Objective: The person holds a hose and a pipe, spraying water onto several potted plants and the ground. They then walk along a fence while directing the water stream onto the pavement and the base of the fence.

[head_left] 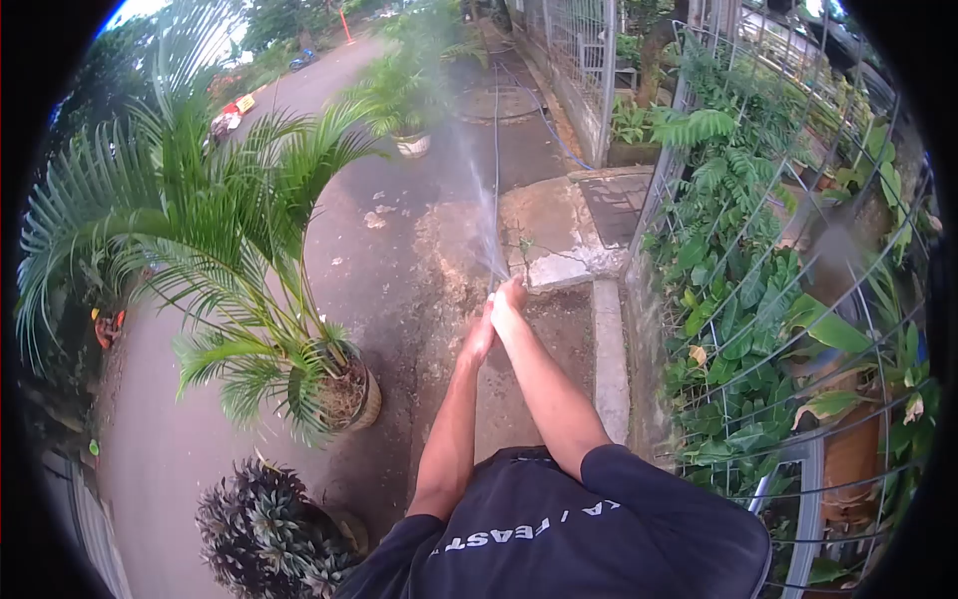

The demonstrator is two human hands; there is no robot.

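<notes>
Head view shows both arms stretched forward with the right hand (509, 298) and the left hand (481, 334) pressed together, fingers curled tight around something too small to make out, most likely a hose end. From those fingers a spray of water (481, 190) fans up and away over the wet pavement (399, 250), toward a distant potted plant (404, 100). Left of the arms stands a potted palm (269, 299), and to the right a metal fence (758, 329) backed with green leaves.
</notes>
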